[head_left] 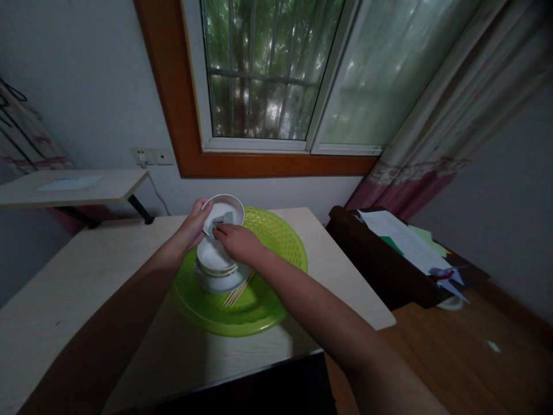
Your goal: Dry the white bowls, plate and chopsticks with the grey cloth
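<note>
My left hand (196, 222) grips a white bowl (228, 203) by its left rim, tilted so that its inside faces me. Pressed against the inside of that bowl is a grey-green cloth (226, 218), pinched in my right hand (237, 241). Just below sits another white bowl (215, 256), stacked on further white dishes, with a white plate (216, 283) at the bottom. Beside the stack lie several light wooden chopsticks (235, 293). All of these rest in a round green plastic basket (276, 300) with a perforated far side.
The basket stands on a pale wooden table (345, 276). A raised shelf (108, 181) holding a paper is at the left, near a wall socket (151, 156). Right of the table, papers (406, 242) lie on a dark brown piece of furniture (367, 259). A window (268, 75) is behind.
</note>
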A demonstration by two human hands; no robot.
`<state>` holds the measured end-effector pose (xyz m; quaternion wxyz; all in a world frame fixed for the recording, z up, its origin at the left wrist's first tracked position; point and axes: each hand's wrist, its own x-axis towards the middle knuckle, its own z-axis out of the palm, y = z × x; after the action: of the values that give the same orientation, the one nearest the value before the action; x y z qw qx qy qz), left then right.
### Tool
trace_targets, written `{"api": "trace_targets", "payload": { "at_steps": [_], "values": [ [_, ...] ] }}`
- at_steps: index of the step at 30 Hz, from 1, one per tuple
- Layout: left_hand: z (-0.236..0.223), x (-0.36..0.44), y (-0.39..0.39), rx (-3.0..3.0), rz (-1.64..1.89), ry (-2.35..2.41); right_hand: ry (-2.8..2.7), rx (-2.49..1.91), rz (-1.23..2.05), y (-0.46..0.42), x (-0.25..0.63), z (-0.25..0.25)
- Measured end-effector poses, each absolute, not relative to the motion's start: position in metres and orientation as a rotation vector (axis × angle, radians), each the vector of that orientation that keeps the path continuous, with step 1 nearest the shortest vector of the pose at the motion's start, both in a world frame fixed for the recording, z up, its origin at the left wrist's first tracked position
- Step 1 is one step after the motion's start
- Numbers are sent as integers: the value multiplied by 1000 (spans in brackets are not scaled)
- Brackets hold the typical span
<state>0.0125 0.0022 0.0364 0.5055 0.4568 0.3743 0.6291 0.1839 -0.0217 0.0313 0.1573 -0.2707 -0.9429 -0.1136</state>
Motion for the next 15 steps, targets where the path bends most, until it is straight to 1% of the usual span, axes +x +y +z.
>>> {"api": "trace_targets", "payload": {
  "at_steps": [4,10,15],
  "values": [
    [35,14,2,1083,1487,887,-2657,-676,-221,-24,184,26],
    [29,13,3,1093,1432,902,-2644,-656,-175,-24,183,26],
    [31,13,6,1064,1529,894,-2660,-723,-284,-20,181,32]
  ]
}}
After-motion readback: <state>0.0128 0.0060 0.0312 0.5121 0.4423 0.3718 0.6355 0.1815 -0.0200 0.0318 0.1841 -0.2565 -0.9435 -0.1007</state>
